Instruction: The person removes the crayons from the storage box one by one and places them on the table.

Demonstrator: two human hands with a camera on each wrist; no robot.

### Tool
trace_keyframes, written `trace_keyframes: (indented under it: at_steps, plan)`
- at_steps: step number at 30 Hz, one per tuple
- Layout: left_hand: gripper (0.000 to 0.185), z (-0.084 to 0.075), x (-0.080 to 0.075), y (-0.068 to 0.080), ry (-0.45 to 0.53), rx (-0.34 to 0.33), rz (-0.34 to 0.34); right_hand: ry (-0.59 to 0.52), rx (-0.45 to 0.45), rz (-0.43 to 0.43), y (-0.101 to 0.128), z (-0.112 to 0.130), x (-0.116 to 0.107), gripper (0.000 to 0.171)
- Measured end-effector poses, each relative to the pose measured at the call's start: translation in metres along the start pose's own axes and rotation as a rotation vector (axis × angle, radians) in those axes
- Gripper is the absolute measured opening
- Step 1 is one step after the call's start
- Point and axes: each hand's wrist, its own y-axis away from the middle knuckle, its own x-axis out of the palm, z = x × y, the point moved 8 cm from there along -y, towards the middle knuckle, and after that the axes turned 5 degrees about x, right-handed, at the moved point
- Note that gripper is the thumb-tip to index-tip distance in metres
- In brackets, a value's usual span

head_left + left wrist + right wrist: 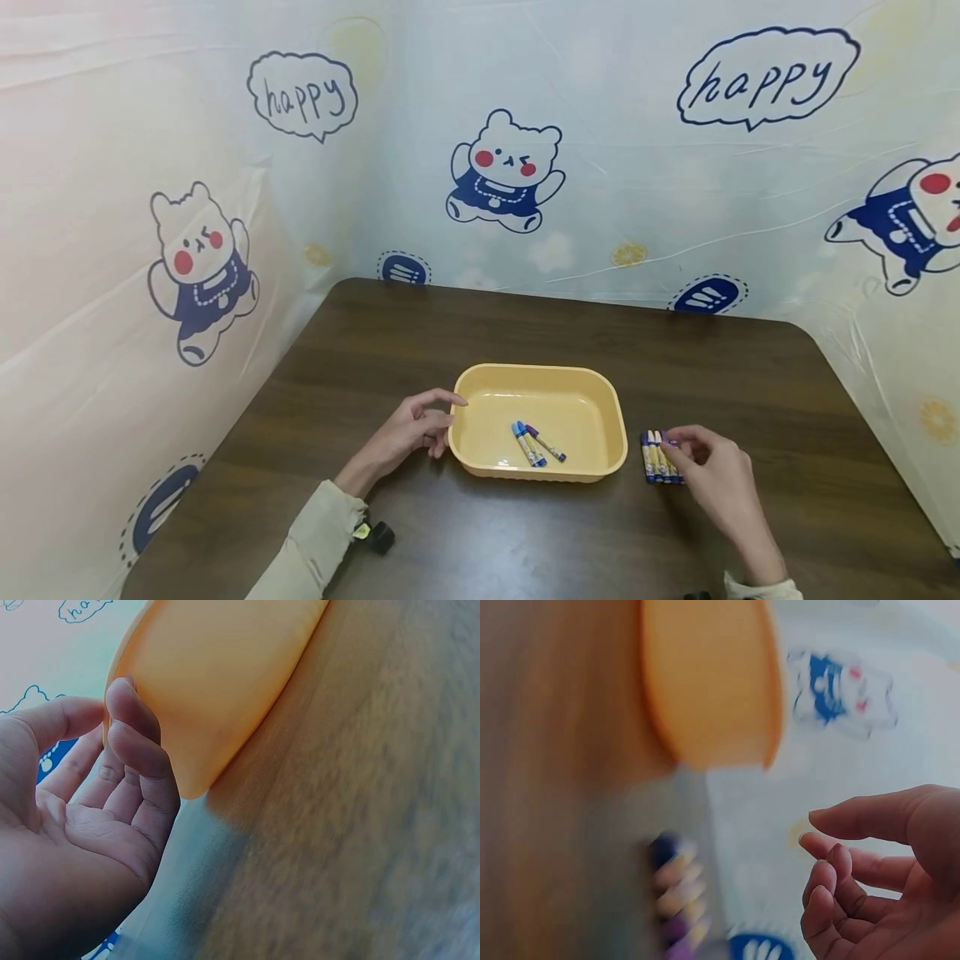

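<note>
A yellow plastic tub point(540, 479) sits on the table, with 3 crayons point(525, 442) lying loose inside it. At its left end, my left hand point(408, 433) holds the rim, index finger over the edge and thumb against the outside. The left wrist view shows the fingers of this hand point(97, 802) bent beside the tub wall point(202, 675). Right of the tub, several crayons point(654, 458) lie side by side in a row. My right hand point(716, 475) hovers over the row's right end, partly covering it. In the right wrist view its fingers point(821, 900) are loosely bent, holding nothing.
The dark brown wooden table point(375, 333) has rounded far corners. Printed cloth walls point(600, 183) with cartoon bears close in its back and sides. A small black item point(380, 537) sits by the left sleeve point(315, 533).
</note>
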Motion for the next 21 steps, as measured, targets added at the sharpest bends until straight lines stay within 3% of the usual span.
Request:
trace_keyframes:
  at_steps: [8, 21]
  plan:
    - [0.037, -0.001, 0.0, 0.0, -0.01, 0.008, -0.003, -0.036, -0.209, 0.021, -0.002, 0.072, 0.002, 0.011]
    - [0.033, 0.001, 0.0, 0.001, -0.014, 0.011, -0.011, -0.031, -0.307, 0.169, -0.012, 0.126, 0.045, 0.017]
